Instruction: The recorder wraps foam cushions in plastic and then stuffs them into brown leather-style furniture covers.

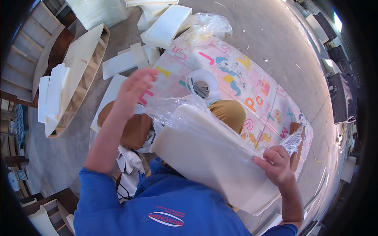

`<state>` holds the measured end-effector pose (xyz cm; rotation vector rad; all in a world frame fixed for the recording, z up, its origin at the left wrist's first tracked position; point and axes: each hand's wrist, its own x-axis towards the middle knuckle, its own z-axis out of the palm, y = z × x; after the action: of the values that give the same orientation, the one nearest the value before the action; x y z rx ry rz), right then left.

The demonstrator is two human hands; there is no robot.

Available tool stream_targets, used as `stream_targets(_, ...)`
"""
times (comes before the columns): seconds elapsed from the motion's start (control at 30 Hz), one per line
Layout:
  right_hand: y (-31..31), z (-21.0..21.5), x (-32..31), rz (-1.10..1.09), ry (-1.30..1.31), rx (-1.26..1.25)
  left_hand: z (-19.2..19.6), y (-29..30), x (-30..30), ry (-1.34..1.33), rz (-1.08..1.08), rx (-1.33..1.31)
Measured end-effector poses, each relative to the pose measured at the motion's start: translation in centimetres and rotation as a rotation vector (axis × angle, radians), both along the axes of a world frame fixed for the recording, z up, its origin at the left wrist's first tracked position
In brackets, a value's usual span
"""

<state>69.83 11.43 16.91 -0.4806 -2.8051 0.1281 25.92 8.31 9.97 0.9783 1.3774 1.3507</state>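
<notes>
A foam slab, half sheathed in clear film, is held over the patterned desk. The thin film could be torn, or the slab dropped, should the pull come unevenly. The right hand is closed on the film's edge; the left hand, blurred, seems raised and loosely open above the film.

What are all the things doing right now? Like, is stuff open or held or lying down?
Foam cushion: tilted, partly inside clear plastic.
Clear plastic bag: open, crumpled, pulled over the cushion.
Right hand: shut, pinching the plastic at the cushion's edge.
Left hand: raised, blurred, grip unclear.
Tape roll: lying flat on the mat.
Play mat: spread flat.
</notes>
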Motion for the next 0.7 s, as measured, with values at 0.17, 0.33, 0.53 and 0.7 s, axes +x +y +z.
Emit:
stream_targets(0.17, -0.2, 0.1, -0.4, 0.005, -0.022, 0.017, 1.1, 1.4, 3.9, 0.118, -0.466, -0.249)
stream_targets(0.33, -0.8, -0.2, 0.0, -0.039, 0.042, -0.005, -1.8, 2.9, 2.1, -0.299, -0.287, -0.288)
stream_targets(0.53, -1.4, -0.3, 0.7, -0.104, 0.129, -0.007, -5.2, 3.3, 1.1, -0.287, -0.211, -0.419)
stream_targets(0.7, -1.9, -0.3, 2.3, -0.154, 0.155, -0.078, -5.9, 0.1, 0.3, 0.28, -0.337, -0.402)
